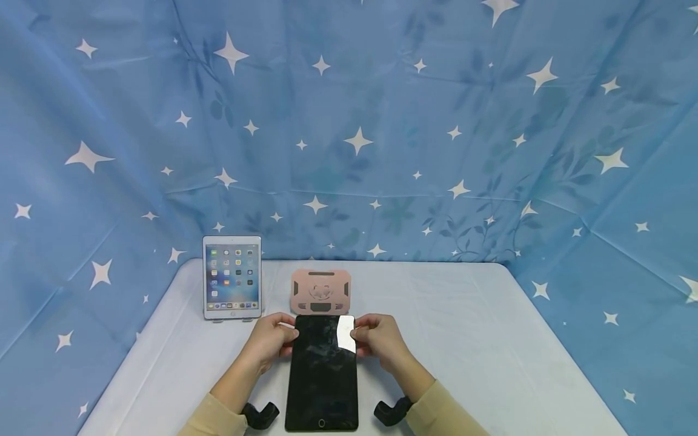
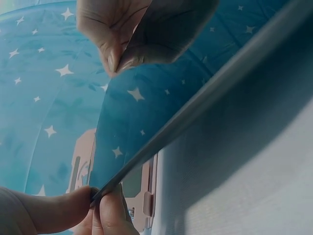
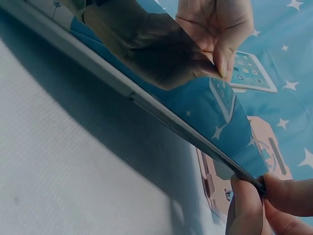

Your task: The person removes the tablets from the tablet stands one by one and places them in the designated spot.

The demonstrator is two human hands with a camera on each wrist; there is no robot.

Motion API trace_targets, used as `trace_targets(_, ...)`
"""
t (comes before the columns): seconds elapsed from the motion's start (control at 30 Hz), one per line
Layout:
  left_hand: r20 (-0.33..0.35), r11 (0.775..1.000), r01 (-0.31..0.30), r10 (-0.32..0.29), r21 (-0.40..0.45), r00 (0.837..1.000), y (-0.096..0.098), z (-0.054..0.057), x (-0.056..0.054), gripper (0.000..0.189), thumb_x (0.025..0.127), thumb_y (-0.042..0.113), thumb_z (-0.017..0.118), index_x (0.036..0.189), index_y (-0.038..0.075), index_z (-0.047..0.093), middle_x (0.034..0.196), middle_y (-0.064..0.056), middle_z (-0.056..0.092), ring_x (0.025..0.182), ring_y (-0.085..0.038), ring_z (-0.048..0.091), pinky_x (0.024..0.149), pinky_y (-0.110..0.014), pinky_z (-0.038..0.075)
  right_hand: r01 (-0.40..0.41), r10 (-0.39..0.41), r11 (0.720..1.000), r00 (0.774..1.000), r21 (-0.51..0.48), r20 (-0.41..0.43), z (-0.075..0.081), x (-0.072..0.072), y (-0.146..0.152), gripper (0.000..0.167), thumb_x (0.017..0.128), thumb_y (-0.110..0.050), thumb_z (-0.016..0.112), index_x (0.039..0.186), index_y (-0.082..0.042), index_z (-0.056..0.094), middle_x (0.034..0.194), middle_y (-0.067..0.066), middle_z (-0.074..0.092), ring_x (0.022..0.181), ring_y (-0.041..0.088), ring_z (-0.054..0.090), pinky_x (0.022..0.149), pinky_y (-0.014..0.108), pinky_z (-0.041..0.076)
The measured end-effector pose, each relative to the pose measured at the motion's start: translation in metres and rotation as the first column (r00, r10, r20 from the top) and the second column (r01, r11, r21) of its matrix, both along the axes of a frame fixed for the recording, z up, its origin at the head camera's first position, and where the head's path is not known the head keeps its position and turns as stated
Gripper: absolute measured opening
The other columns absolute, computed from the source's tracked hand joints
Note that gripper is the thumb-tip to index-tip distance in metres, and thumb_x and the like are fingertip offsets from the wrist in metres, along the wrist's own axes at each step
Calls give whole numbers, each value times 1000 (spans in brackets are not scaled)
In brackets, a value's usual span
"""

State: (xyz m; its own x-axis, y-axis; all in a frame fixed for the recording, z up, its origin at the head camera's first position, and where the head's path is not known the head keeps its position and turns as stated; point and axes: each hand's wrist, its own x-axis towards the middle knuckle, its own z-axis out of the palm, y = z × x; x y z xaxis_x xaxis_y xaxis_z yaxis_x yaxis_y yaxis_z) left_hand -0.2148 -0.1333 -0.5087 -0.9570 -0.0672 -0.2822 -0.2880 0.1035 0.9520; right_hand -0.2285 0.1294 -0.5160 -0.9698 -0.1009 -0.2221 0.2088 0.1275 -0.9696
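Note:
A black tablet (image 1: pixel 322 381), its screen dark and glossy, lies in front of me with the round button at the near end. My left hand (image 1: pixel 269 339) pinches its left edge near the far corner, thumb on the screen. On the opposite edge my right hand (image 1: pixel 382 340) pinches the far right corner in the same way. Both wrist views show the tablet's thin side edge (image 3: pixel 161 115), with a shadow on the cloth beneath it. Just beyond the far end stands a pink tablet case (image 1: pixel 320 280) with dark cut-outs.
At the back left a white tablet (image 1: pixel 232 272) is propped upright, its screen lit with app icons. White cloth covers the table (image 1: pixel 463 339). A blue curtain (image 1: pixel 349 169) with white stars hangs behind and along both sides. Black curved pieces (image 1: pixel 392 413) sit at my wrists.

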Motion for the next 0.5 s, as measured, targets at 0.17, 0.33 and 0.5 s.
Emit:
trace_targets(0.17, 5, 1000, 1, -1, -5, 1000, 0, -1, 1, 23, 94, -3, 68, 117, -3, 66, 86, -9, 67, 68, -17, 62, 51, -23, 54, 3, -3, 1000, 1000, 11, -6, -2, 2, 0, 24, 92, -2, 77, 114, 7, 72, 85, 6, 69, 63, 13, 67, 50, 24, 58)
trace_targets(0.33, 11, 1000, -3, 3, -3, 1000, 1, -3, 2, 23, 94, -3, 68, 118, -2, 67, 87, -9, 68, 68, -16, 63, 51, -23, 54, 11, -11, 1000, 1000, 14, 7, -2, 3, 0, 24, 92, -1, 78, 115, 7, 72, 84, 5, 68, 65, 13, 67, 50, 24, 58)
trace_targets(0.5, 27, 1000, -5, 5, 12, 1000, 2, -5, 3, 24, 94, -3, 70, 118, -2, 67, 87, -9, 69, 67, -16, 64, 51, -23, 55, 15, -15, 1000, 1000, 23, 13, -3, 5, 2, 25, 92, 0, 77, 115, 7, 71, 86, 5, 67, 67, 14, 66, 51, 26, 59)
